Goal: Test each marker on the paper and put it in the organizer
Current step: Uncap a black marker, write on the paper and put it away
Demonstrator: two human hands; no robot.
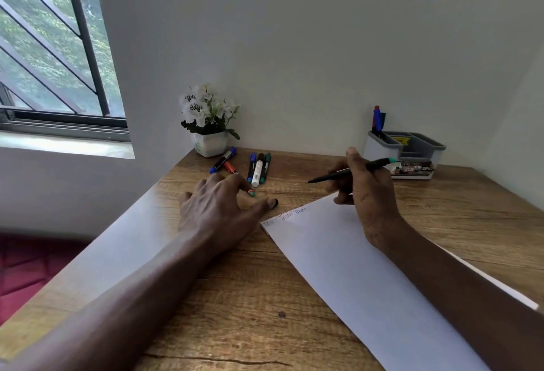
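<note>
Thin black marker (pixel 350 169), teal end up and right, tip down and left, pinched in right hand (pixel 368 191) above far corner of paper (pixel 368 276); long axis slanted across desk, organizer (pixel 404 147) just beyond and right, so nearer that hand. Left hand (pixel 217 206) spread flat on desk (pixel 235 297), fingers loosely over a small orange-and-green marker (pixel 251 192), grip unclear; loose markers (pixel 257 169) just beyond. Organizer's left compartment holding upright blue marker (pixel 376 119) and a dark one; other compartments apparently empty.
</note>
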